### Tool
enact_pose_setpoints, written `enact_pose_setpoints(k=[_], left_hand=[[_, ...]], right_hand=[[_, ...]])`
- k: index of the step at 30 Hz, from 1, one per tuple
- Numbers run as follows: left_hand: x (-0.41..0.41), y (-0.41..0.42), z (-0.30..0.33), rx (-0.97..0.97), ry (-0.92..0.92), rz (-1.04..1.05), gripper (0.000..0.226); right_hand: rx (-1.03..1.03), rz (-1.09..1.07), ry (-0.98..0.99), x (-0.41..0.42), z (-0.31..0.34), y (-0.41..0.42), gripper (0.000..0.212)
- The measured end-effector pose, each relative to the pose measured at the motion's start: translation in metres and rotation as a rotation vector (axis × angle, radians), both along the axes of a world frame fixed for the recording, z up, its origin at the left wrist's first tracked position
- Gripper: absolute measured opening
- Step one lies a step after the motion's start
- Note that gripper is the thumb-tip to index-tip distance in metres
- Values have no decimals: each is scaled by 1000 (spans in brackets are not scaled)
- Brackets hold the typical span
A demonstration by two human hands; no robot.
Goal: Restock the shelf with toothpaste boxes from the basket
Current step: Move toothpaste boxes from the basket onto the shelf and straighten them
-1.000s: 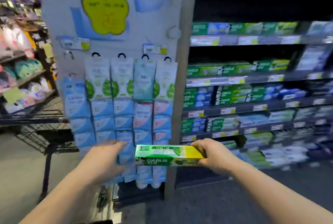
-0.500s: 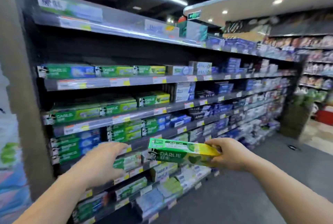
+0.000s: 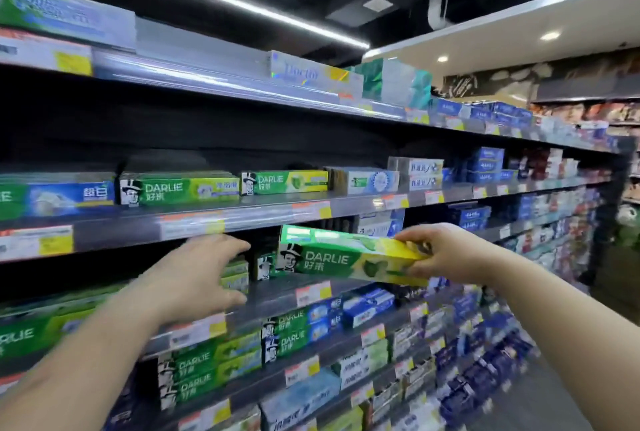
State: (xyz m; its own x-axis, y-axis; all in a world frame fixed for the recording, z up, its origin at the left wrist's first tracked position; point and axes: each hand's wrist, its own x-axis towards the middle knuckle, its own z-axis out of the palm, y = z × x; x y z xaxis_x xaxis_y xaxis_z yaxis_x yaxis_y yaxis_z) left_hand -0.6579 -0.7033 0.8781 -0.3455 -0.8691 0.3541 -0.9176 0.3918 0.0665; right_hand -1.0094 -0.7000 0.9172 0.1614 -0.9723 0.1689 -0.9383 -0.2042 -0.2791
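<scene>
My right hand [image 3: 446,254] grips the right end of a green and yellow Darlie toothpaste box [image 3: 346,257], held level in front of the third shelf [image 3: 273,292]. My left hand [image 3: 197,278] reaches into that shelf with fingers spread and relaxed, beside stacked green boxes [image 3: 235,278] at the shelf's left. More Darlie boxes [image 3: 180,188] line the shelf above. The basket is out of view.
Tall dark shelving runs from left to far right, packed with toothpaste boxes and edged with price tags [image 3: 313,293]. Lower shelves hold green and blue boxes [image 3: 294,330]. The aisle floor [image 3: 571,396] lies open at lower right.
The view swung from the aisle-end display to the toothpaste shelves and came closer. Both hands rose towards the third shelf; the box stays in my right hand.
</scene>
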Motion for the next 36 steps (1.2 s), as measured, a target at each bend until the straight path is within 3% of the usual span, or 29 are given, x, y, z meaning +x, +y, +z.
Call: enact_pose_setpoints(k=[7,13,16,28,33,36], left_hand=[[1,-69,41,-90,-15,60,80],[2,-101,57,-108,-11,171,83],[-1,-107,62,-106,14,248,82],[-20,-117,66,-74,64,439,83],[-34,-126,65,-63,66,454,82],[-37,-128,58,-38,54,471,82]], right_hand=[[-61,117,54,7,52,-117,55],[-89,256,-66,16,78,-202,57],[-101,325,-29,27,87,-234,51],[-46,496,120,47,88,-294,57],[-185,462,320,44,72,-309,60],[-198,448,314,41,64,-311,58]])
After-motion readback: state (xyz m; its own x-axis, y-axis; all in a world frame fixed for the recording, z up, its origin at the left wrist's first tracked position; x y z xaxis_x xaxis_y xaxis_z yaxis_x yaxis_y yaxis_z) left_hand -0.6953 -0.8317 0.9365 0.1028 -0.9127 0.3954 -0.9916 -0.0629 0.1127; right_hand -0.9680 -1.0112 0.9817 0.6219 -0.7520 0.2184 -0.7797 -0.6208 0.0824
